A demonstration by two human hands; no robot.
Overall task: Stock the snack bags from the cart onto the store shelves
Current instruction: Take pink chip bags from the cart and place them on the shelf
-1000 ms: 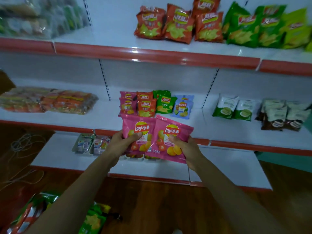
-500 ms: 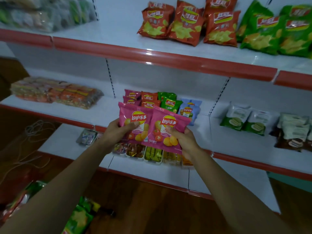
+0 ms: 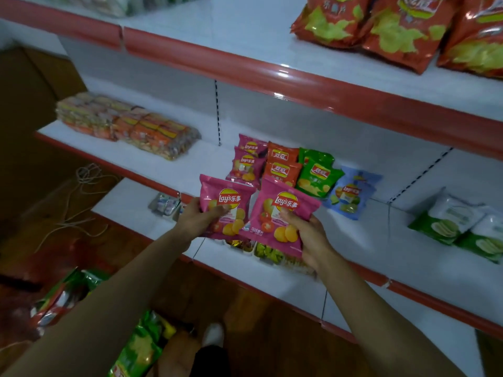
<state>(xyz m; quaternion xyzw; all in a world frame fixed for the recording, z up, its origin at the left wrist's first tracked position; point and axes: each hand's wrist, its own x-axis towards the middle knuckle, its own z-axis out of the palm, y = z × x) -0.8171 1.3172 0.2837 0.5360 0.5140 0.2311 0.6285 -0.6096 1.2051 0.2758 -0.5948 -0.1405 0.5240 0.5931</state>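
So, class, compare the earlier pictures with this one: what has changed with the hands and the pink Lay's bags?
The left hand and right hand have carried the held pink Lay's bags slightly up and forward, toward the shelved pink bags on the middle shelf. Nothing was taken or let go: each grip keeps one bag. The shelved pink bags stayed put.

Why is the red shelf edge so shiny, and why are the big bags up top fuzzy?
Head view: glare shines white on the glossy red shelf edge; same view, the big orange bags look blurred, the held pink bags sharper.
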